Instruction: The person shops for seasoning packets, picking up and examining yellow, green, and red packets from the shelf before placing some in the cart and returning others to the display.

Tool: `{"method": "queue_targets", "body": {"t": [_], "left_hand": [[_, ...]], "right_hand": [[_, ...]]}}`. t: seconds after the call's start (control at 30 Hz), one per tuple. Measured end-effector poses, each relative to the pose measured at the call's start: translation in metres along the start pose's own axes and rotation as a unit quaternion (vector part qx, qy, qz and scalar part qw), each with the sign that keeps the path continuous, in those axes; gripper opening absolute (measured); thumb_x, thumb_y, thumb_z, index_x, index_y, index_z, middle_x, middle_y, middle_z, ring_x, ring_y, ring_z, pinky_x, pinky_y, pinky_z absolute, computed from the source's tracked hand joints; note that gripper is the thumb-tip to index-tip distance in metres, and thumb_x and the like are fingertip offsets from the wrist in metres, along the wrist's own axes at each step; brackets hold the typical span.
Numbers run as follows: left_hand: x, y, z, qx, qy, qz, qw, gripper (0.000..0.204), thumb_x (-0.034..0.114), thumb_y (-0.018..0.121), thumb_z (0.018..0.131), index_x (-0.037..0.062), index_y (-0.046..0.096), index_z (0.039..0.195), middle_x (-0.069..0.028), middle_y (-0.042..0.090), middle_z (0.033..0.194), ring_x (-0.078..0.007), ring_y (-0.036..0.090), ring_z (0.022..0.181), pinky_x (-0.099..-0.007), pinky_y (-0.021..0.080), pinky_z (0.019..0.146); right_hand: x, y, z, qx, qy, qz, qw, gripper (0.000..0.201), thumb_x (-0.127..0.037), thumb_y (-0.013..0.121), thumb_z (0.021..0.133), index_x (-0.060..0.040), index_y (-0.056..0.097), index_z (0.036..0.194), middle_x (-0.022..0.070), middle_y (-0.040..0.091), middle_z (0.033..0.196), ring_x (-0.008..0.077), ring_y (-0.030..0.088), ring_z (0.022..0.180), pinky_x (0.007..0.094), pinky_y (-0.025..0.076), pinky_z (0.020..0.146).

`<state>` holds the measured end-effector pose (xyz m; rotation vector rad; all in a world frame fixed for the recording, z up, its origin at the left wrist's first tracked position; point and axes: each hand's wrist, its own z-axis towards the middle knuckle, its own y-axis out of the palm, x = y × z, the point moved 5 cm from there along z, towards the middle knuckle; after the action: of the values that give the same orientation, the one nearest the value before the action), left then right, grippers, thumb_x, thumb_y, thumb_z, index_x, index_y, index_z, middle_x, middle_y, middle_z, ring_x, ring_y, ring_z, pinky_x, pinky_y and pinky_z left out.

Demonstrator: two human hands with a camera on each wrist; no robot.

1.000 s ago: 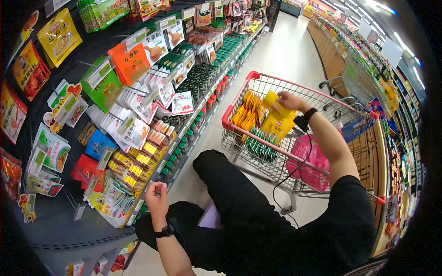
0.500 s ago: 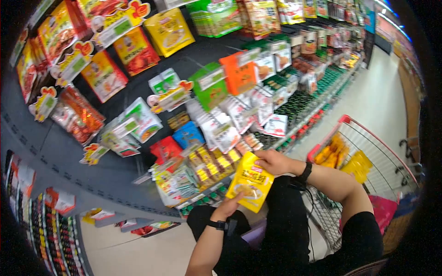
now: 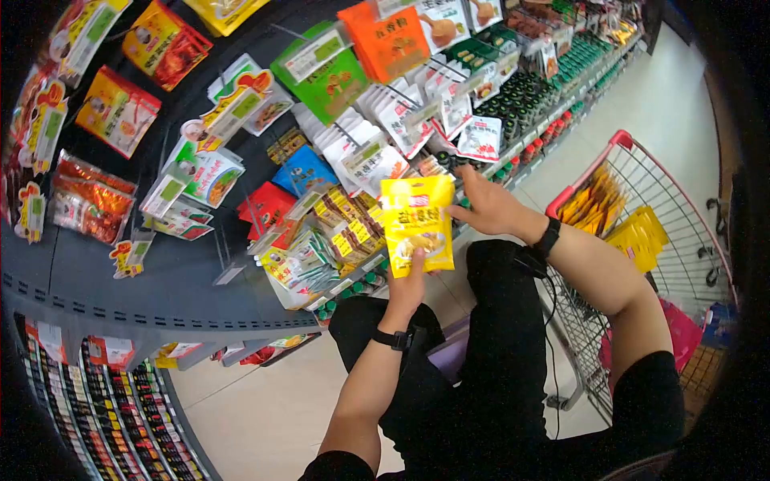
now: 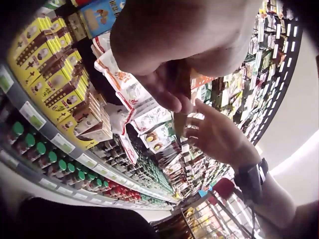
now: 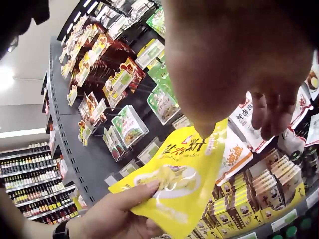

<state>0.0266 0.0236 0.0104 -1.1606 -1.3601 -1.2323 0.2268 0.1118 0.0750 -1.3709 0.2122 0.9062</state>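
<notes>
A yellow seasoning packet (image 3: 417, 216) stands upright in front of the shelf, its printed face towards me. My left hand (image 3: 407, 290) grips its lower edge, thumb on the front and fingers behind. Beside the packet's right edge is my right hand (image 3: 497, 207), its thumb tip at that edge and its fingers extended. In the right wrist view the left thumb presses on the printed bowl of the packet (image 5: 174, 169), while the right thumb overlaps its top. The left wrist view shows the right hand (image 4: 219, 134) with fingers spread; there the packet appears edge-on, mostly hidden.
Hanging white pouches (image 3: 393, 116), a green packet (image 3: 325, 72) and an orange packet (image 3: 385, 40) fill the rack. Yellow-brown boxes (image 3: 345, 224) line the lower shelf. To the right stands a red-rimmed cart (image 3: 589, 172) holding orange packets (image 3: 595, 200), yellow packets (image 3: 639, 239) and a pink item.
My right hand brought the yellow packet from the cart to the shelf front, where my left hand took hold of it. Since then the right fingers have come off it. The view swung left.
</notes>
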Motion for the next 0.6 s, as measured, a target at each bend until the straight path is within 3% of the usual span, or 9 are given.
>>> {"method": "queue_targets", "body": {"t": [0.07, 0.17, 0.23, 0.3, 0.33, 0.43, 0.47, 0.53, 0.6], "left_hand": [[0.000, 0.011, 0.004, 0.008, 0.010, -0.017, 1.000, 0.030, 0.019, 0.050, 0.101, -0.0028, 0.053, 0.121, -0.0101, 0.065, 0.103, -0.0171, 0.067, 0.079, -0.0280, 0.055, 0.062], [0.011, 0.030, 0.006, -0.026, 0.066, 0.096, 0.993, 0.036, 0.020, 0.051, 0.100, -0.0026, 0.047, 0.129, -0.0159, 0.063, 0.112, -0.0235, 0.066, 0.093, -0.0354, 0.055, 0.078], [0.021, 0.042, 0.006, -0.096, 0.155, 0.206, 0.961, 0.068, 0.026, 0.062, 0.092, -0.0007, 0.028, 0.145, -0.0252, 0.032, 0.143, -0.0339, 0.039, 0.132, -0.0458, 0.036, 0.106], [0.041, 0.049, -0.004, -0.149, 0.260, 0.234, 0.925, 0.085, 0.032, 0.066, 0.087, 0.0006, 0.019, 0.151, -0.0264, 0.011, 0.154, -0.0362, 0.018, 0.144, -0.0479, 0.024, 0.114], [0.033, 0.046, 0.002, -0.219, 0.200, 0.145, 0.944, 0.104, 0.038, 0.071, 0.080, 0.0036, 0.007, 0.154, -0.0175, -0.006, 0.158, -0.0287, 0.002, 0.148, -0.0460, 0.015, 0.117], [0.044, 0.037, -0.001, -0.218, 0.209, 0.122, 0.946, 0.104, 0.038, 0.069, 0.081, 0.0046, 0.004, 0.155, -0.0166, -0.005, 0.158, -0.0286, 0.008, 0.147, -0.0448, 0.020, 0.116], [0.041, 0.029, 0.000, -0.183, 0.226, 0.167, 0.942, 0.103, 0.035, 0.073, 0.081, 0.0034, 0.007, 0.153, -0.0219, 0.004, 0.155, -0.0316, 0.030, 0.137, -0.0418, 0.040, 0.102], [0.041, 0.018, 0.000, -0.070, 0.154, 0.108, 0.980, 0.092, 0.027, 0.071, 0.084, 0.0029, 0.013, 0.151, -0.0198, 0.010, 0.152, -0.0264, 0.043, 0.124, -0.0358, 0.045, 0.092], [0.036, 0.008, 0.002, -0.002, 0.103, 0.032, 0.994, 0.073, 0.010, 0.063, 0.091, 0.0049, 0.017, 0.148, -0.0109, 0.027, 0.146, -0.0164, 0.054, 0.103, -0.0250, 0.048, 0.079]], "right_hand": [[-0.005, 0.005, -0.001, -0.003, -0.039, 0.024, 0.999, 0.061, -0.029, 0.069, 0.087, 0.0029, 0.032, 0.123, 0.0299, 0.052, 0.110, 0.0430, 0.057, 0.103, 0.0438, 0.049, 0.084], [-0.028, 0.022, -0.002, -0.226, 0.000, 0.154, 0.962, 0.063, -0.044, 0.066, 0.088, 0.0061, 0.042, 0.118, 0.0238, 0.059, 0.106, 0.0351, 0.062, 0.095, 0.0425, 0.050, 0.078], [-0.038, 0.025, -0.008, -0.208, -0.052, 0.270, 0.939, 0.063, -0.044, 0.065, 0.090, 0.0075, 0.046, 0.121, 0.0197, 0.061, 0.109, 0.0282, 0.062, 0.095, 0.0384, 0.051, 0.079], [-0.032, 0.031, -0.010, -0.249, -0.043, 0.318, 0.914, 0.059, -0.040, 0.063, 0.092, 0.0072, 0.049, 0.125, 0.0165, 0.062, 0.113, 0.0234, 0.062, 0.098, 0.0356, 0.051, 0.081], [-0.019, 0.035, -0.006, -0.304, -0.008, 0.306, 0.902, 0.056, -0.036, 0.062, 0.093, 0.0062, 0.049, 0.128, 0.0152, 0.062, 0.116, 0.0221, 0.061, 0.100, 0.0349, 0.051, 0.083], [-0.014, 0.029, -0.008, -0.306, 0.081, 0.375, 0.871, 0.040, -0.019, 0.057, 0.096, 0.0002, 0.052, 0.131, 0.0108, 0.063, 0.120, 0.0188, 0.060, 0.107, 0.0344, 0.050, 0.091], [-0.019, 0.023, -0.007, -0.282, 0.102, 0.417, 0.858, 0.039, -0.017, 0.057, 0.096, -0.0011, 0.052, 0.131, 0.0097, 0.063, 0.120, 0.0183, 0.060, 0.107, 0.0345, 0.049, 0.093], [-0.022, 0.012, -0.004, -0.239, 0.192, 0.450, 0.839, 0.037, -0.010, 0.057, 0.093, -0.0022, 0.054, 0.130, 0.0089, 0.063, 0.122, 0.0178, 0.060, 0.109, 0.0332, 0.047, 0.095], [-0.015, 0.011, 0.002, -0.199, 0.169, 0.456, 0.850, 0.039, -0.009, 0.055, 0.091, -0.0005, 0.053, 0.129, 0.0098, 0.063, 0.121, 0.0187, 0.061, 0.106, 0.0329, 0.049, 0.091]]}}
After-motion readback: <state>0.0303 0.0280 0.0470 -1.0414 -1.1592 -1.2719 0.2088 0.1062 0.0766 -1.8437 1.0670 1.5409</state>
